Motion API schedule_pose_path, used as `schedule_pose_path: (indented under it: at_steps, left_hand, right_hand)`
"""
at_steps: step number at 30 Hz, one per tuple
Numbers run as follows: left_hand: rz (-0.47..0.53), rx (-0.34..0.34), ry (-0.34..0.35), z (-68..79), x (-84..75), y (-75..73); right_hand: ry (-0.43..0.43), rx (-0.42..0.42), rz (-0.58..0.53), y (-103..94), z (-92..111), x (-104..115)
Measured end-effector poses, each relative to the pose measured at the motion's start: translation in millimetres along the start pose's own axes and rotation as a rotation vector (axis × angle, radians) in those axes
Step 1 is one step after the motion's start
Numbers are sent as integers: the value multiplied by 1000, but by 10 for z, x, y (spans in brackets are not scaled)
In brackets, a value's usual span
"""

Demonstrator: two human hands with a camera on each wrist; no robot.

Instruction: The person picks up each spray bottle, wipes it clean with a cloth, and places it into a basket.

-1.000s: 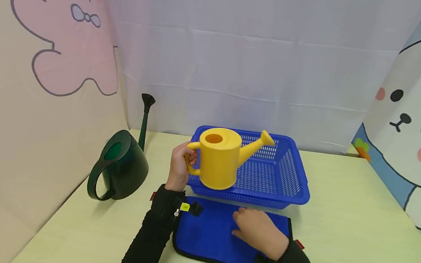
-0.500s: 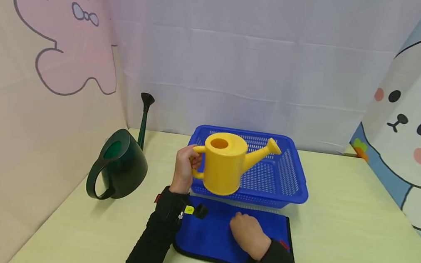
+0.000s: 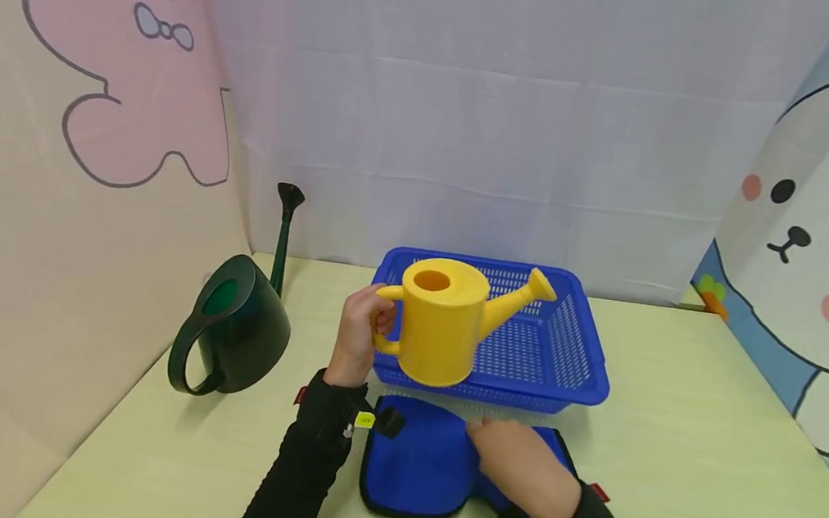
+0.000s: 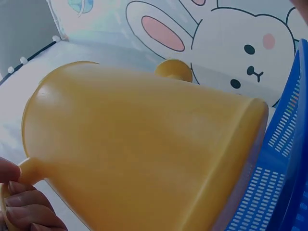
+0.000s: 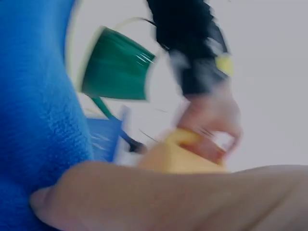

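Observation:
My left hand (image 3: 359, 332) grips the handle of a yellow watering can (image 3: 442, 323), held upright in front of the blue basket, its spout pointing right. In the left wrist view the can's smooth side fills most of the picture, with curled fingers (image 4: 31, 209) round its handle. My right hand (image 3: 525, 470) pinches a blue cloth (image 3: 419, 461) with black edging near its middle, and the cloth is bunched and raised there. Up close in the right wrist view the cloth (image 5: 36, 110) looks fuzzy, with a thumb pressed to it.
Behind the yellow can stands a blue perforated plastic basket (image 3: 586, 364). A dark green watering can (image 3: 252, 343) with a long spout stands on the left of the pale table (image 3: 701, 449). Printed curtains enclose the back and sides.
The yellow watering can has shifted slightly right and down. My right hand has taken hold of the cloth, which lay flat before and is now drawn up, its left edge pulled rightward.

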State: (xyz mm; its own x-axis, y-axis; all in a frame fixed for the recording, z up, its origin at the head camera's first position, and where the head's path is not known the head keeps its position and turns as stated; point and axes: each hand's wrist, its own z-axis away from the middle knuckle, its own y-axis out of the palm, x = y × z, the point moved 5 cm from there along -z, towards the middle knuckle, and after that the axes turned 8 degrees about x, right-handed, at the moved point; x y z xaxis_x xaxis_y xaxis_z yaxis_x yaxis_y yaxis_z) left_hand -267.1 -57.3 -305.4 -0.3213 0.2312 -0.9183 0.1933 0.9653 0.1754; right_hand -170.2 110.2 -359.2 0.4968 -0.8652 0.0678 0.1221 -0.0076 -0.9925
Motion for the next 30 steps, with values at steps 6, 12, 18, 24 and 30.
schedule_pose_path:
  at_steps: [6, 12, 18, 24, 30]
  left_hand:
    - [30, 25, -5, 2, -43, 23]
    - [27, 32, -24, 21, -64, 59]
    - [15, 12, -41, 32, -55, 85]
    - [-2, -12, -69, 30, -23, 116]
    - [-6, 17, -64, 61, 13, 215]
  right_hand:
    - [3, 4, -223, -414, 262, -187]
    - [-18, -171, -214, -710, 448, -382]
    - [59, -524, -225, -913, 595, -537]
    - [161, -755, -437, -945, 630, -695]
    - [254, -859, -882, -794, 418, -716]
